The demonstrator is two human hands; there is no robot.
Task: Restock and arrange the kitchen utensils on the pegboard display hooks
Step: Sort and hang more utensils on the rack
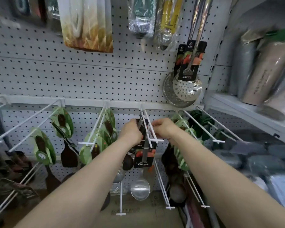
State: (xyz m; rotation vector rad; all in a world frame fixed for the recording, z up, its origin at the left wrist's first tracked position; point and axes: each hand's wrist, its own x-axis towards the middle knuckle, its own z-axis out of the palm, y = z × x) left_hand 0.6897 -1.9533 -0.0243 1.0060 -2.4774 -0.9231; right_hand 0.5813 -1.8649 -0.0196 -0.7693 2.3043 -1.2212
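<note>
Head view: left hand (131,131) curled tight round the top of a ladle (140,124), fingers closed on its grey handle and black card, hard against the centre hook (155,140). Right hand (163,129) just across the wire, thumb and fingertips pinching that same white double-wire hook, seemingly to steady it. Hands almost touching, hook between them, both forearms reaching in from below.

Further out on the hook, a second black card (144,156), with a steel bowl (140,189) well beneath it and another bowl partly hidden to its left. Cannot tell which bowl belongs to the gripped handle.

On neighbouring hooks, green-carded wooden spoons (43,148), close by on the right and further off on the left. Above, on the pegboard (72,76), two skimmers (187,87); below, a cardboard box (138,209); at right, a shelf (237,110) of wrapped flasks (266,68).

Probable step: seating or sliding the ladle along the wire, with the restock looking part done, judging by the filled hooks. Risks from here:
- card hole tearing under a sideways tug
- ladle dropping toward the box if the grip loosens before the card sits on the wire
- wire springing on early release and jolting the front card toward the tip
- right wrist brushing the green cards beside it and knocking them askew
</note>
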